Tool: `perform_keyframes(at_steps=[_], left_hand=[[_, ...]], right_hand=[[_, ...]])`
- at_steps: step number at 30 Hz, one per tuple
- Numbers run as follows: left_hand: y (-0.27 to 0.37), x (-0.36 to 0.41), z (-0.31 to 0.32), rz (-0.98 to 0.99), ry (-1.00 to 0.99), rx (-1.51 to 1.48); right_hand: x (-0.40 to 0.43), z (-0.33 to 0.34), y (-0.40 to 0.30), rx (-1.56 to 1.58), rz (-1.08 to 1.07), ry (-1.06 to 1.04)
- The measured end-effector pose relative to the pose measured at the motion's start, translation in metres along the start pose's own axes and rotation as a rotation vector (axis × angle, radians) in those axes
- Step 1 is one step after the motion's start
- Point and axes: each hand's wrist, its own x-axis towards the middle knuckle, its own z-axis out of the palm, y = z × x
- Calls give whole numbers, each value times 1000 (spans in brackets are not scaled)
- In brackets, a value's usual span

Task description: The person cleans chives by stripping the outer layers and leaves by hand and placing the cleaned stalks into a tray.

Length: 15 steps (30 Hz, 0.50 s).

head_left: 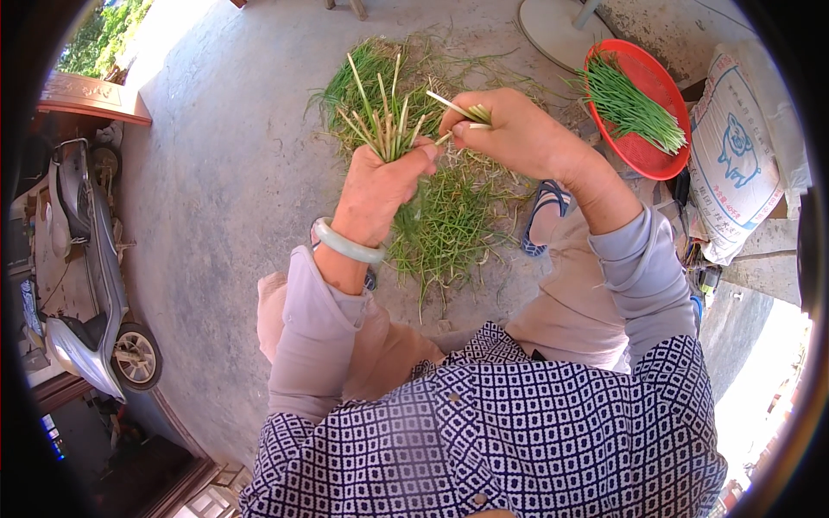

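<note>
My left hand [382,188] grips a bunch of green stalks [386,126], perhaps garlic chives, with their pale and brownish cut ends fanning upward. In my right hand [502,133] are a few stems [478,115] with whitish ends, pinched between thumb and fingers. The fingertips of both hands nearly meet at one short stalk end [444,138]. Beneath them on the floor lies a loose heap of green leaves and trimmings [453,226], and beyond it spreads another pile of long green stalks [363,71]. The lower part of the left bunch is mostly hidden by my hand.
A red plastic basket [638,162] at the right holds neatly aligned green stalks [631,107]. Beside it stands a white woven sack [738,155] with printing. A round stand base [550,29] is at the back. To the left is a grey scooter [97,272] on the concrete floor [214,194].
</note>
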Motion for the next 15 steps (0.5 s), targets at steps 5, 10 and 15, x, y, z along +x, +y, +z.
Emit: perform_keyframes(at_steps=[5, 10, 15], left_hand=[[0, 0, 0, 24, -6, -17], [-1, 1, 0, 33, -7, -51], [0, 0, 0, 25, -5, -78]], right_hand=[[0, 2, -2, -39, -19, 11], [1, 6, -1, -8, -19, 60], [2, 6, -2, 56, -9, 95]])
